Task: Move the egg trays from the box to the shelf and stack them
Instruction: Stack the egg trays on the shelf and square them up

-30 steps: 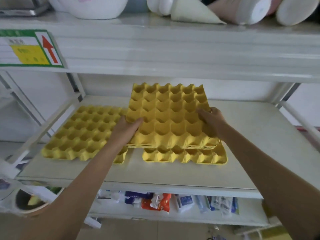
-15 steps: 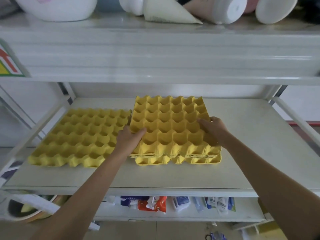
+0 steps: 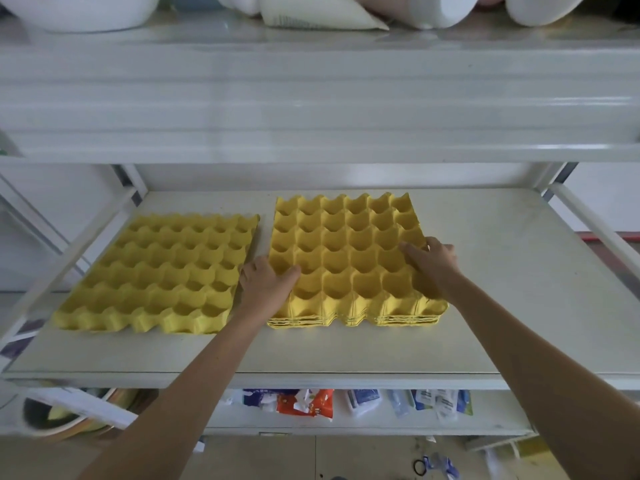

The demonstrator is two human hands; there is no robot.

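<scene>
A stack of yellow egg trays (image 3: pixel 349 258) lies flat on the white middle shelf (image 3: pixel 512 306), its layered edges showing at the front. My left hand (image 3: pixel 265 284) grips the stack's left edge, thumb inside a cup. My right hand (image 3: pixel 433 263) holds the right side, fingers pressed over the top tray's cups. A second yellow egg tray (image 3: pixel 162 271) lies flat to the left, close beside the stack but apart from it.
The upper shelf (image 3: pixel 311 98) hangs low overhead, carrying white bowls and containers (image 3: pixel 433 8). Slanted white frame bars (image 3: pixel 595 230) flank both sides. Below, a lower shelf holds small packets (image 3: pixel 304 403); a bowl (image 3: pixel 62 414) sits at lower left.
The trays I held tilted above the shelf have come down onto the tray below and now lie flat as one stack. Both hands keep their hold on the sides.
</scene>
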